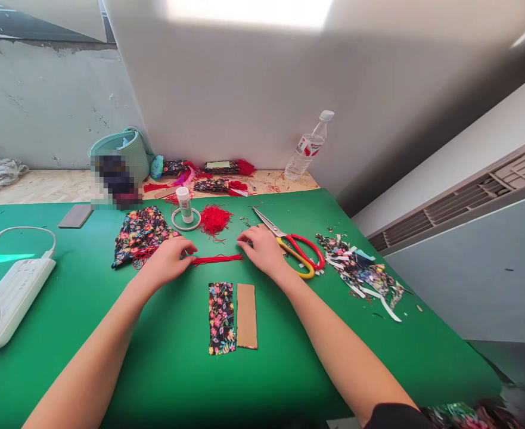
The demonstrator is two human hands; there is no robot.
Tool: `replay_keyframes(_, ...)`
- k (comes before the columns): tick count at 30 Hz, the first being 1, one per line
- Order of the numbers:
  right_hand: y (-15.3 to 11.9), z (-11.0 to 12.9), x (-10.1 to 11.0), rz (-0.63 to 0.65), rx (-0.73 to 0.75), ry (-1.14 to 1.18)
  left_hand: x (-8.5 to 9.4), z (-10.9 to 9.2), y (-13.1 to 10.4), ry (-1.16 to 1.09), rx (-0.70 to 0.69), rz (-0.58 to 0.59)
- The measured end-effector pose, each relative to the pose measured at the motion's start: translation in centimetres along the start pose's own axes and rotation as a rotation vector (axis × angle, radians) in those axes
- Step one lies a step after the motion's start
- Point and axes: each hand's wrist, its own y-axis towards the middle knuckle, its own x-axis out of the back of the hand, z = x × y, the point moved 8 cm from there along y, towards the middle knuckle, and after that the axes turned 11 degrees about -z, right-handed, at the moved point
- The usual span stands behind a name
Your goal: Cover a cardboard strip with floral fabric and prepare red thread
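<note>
A thin bundle of red threads [220,259] lies straight across the green table. My left hand [173,257] is at its left end, fingers curved and apart, with the thumb by the threads. At the right end, my right hand [262,247] has its fingers bent with a gap between them. Below the bundle lie a floral fabric strip [221,319] and, beside it, a brown card strip [247,316]. A loose red thread pile [216,220] sits above. Scissors [289,241] with red and yellow handles rest right of my right hand, blades slightly apart.
Floral cloth [141,232], a glue stick [184,204] and a white ring [194,226] are at the left back. Scraps [364,268] lie right; a power strip [16,298] lies left. Behind stand a bottle [307,149] and a teal basket [132,152].
</note>
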Motion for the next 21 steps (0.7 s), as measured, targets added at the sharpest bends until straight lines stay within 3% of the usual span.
replay_keyframes(7,0.0,-2.8,1.6,-0.044,-0.135,-0.087,0.4,-0.4,0.0,-0.005,-0.018,-0.023)
replay_keyframes(21,0.1,-1.7,-0.1,0.007,-0.016,-0.171,0.3,-0.7,0.0,-0.016,-0.029,-0.028)
